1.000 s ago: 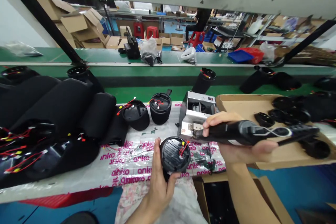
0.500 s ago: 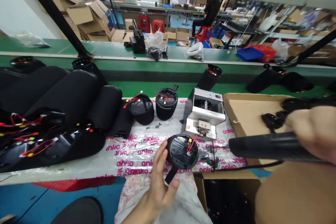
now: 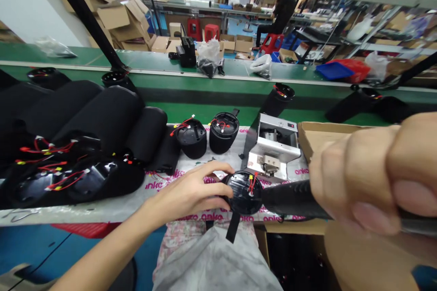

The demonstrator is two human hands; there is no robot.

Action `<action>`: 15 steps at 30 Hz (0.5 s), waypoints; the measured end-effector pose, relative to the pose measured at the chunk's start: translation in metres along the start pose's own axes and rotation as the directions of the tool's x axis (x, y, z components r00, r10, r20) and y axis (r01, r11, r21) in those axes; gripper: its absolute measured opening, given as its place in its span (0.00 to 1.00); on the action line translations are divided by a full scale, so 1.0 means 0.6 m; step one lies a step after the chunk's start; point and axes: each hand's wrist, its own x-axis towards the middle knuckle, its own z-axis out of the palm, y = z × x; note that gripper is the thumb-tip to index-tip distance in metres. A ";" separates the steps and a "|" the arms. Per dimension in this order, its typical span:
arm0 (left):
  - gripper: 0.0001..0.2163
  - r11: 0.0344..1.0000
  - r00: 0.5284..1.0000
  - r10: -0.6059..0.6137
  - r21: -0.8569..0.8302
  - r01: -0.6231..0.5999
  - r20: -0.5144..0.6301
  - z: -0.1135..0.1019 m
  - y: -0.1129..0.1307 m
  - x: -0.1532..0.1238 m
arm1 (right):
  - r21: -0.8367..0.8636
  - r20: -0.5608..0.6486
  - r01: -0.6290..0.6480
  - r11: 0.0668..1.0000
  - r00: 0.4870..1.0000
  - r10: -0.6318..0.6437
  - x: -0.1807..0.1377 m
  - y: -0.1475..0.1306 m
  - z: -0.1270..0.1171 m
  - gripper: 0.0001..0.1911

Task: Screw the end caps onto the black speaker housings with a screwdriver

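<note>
My left hand (image 3: 186, 193) grips a black round speaker unit (image 3: 243, 192) at the near table edge, its open end with red wires and a yellow tag facing me; a black strap hangs below it. My right hand (image 3: 372, 173), very close to the camera, is closed round a black handheld power tool (image 3: 290, 199) whose tip reaches the unit's right side. Just behind stands a small silver metal machine (image 3: 275, 148).
Two more black units (image 3: 208, 134) stand on printed plastic sheet. Several long black fabric-covered cylinders with red wires (image 3: 82, 145) lie at left. A cardboard tray (image 3: 314, 138) sits at right. Beyond runs a green conveyor (image 3: 205, 100) carrying further units. A person sits far back.
My left hand turned from under the unit to gripping it from the left. My right hand rose close to the camera, bringing the tool's tip against the unit.
</note>
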 end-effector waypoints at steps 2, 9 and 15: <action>0.08 1.000 1.000 0.007 -0.022 -0.007 0.004 0.002 0.001 0.006 | 0.010 0.018 -0.044 0.999 0.999 0.044 0.000 0.003 -0.001 0.34; 0.09 0.998 1.000 -0.010 -0.060 0.011 0.030 0.005 0.000 0.011 | 0.144 -0.253 -0.206 0.968 0.938 0.237 -0.012 0.016 0.006 0.32; 0.08 0.999 1.000 0.000 -0.052 0.002 0.031 0.004 0.002 0.012 | 0.118 -0.094 -0.216 0.969 0.969 0.227 -0.019 0.023 -0.001 0.31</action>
